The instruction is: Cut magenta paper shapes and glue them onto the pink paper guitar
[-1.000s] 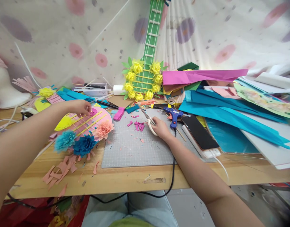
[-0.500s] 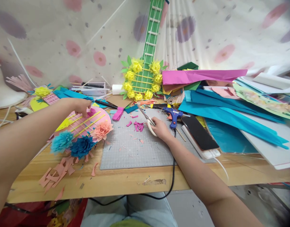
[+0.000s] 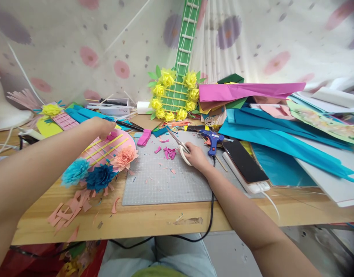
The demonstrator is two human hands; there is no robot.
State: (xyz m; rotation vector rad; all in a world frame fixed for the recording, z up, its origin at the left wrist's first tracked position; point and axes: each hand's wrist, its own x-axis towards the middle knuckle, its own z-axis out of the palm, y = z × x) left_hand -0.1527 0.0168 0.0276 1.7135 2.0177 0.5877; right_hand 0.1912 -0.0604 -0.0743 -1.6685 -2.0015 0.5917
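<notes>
My right hand (image 3: 195,156) is closed around the white handle of a pair of scissors (image 3: 175,137), whose blades point away to the upper left over the grey cutting mat (image 3: 153,192). Over the top of a pink paper guitar body (image 3: 100,150), my left hand (image 3: 103,127) reaches down with bent fingers pressed together; what they pinch, if anything, is hidden. Magenta petal pieces (image 3: 112,135) lie right beside those fingers. Light blue (image 3: 75,172), dark blue (image 3: 100,177) and peach paper flowers (image 3: 124,154) sit along the guitar's near edge. Magenta scraps (image 3: 169,153) are scattered on the mat.
A green paper guitar (image 3: 177,92) with yellow flowers stands at the back. Right of my hand are a blue glue gun (image 3: 213,140), its black cable, and a phone (image 3: 246,159). Folded coloured paper (image 3: 281,142) is piled at the right; peach offcuts (image 3: 69,209) lie front left.
My left hand has shifted slightly right and up over the pink guitar, and its fingers show less. My right hand and the scissors stay in place.
</notes>
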